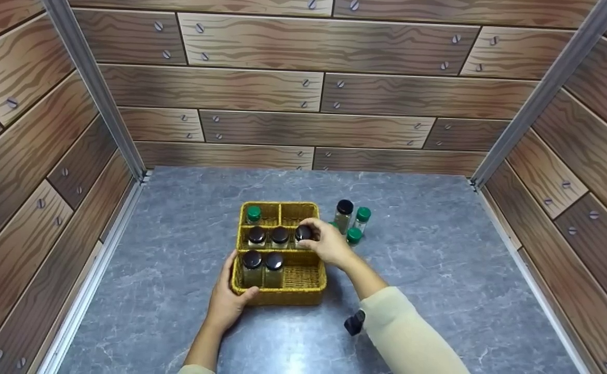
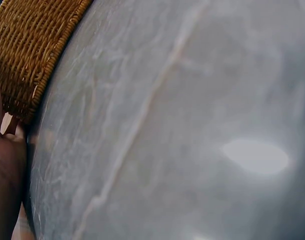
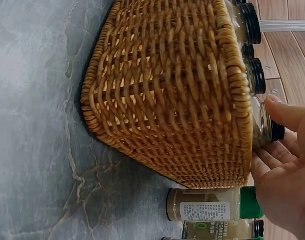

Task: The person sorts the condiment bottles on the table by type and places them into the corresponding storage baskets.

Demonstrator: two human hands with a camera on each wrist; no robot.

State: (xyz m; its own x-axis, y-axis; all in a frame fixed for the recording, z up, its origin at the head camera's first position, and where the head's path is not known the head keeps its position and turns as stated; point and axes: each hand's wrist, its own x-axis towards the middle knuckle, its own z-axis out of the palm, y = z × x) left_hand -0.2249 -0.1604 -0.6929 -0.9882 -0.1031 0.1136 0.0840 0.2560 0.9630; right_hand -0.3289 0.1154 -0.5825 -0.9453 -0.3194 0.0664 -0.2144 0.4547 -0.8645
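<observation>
A yellow-brown wicker basket (image 1: 280, 297) with compartments sits on the grey table. My left hand (image 1: 225, 304) grips its near left corner, thumb at the front rim and fingers along the side. In the middle row my right hand (image 1: 332, 246) pinches a black-lidded spice jar (image 1: 303, 232) at its lid; the right wrist view shows this jar (image 3: 261, 122) partly below the rim. Left of it stand two black-lidded jars (image 1: 280, 236). Two taller black-lidded jars (image 1: 274, 267) fill the front row's left part, and a green-lidded jar (image 1: 254, 214) stands in the back left compartment.
Right of the basket, close by my right hand, stand a black-lidded jar (image 1: 344, 214) and several green-lidded jars (image 1: 362, 215), one partly hidden. Wood-patterned walls (image 1: 261, 93) enclose the table (image 1: 422, 249) at the back and both sides.
</observation>
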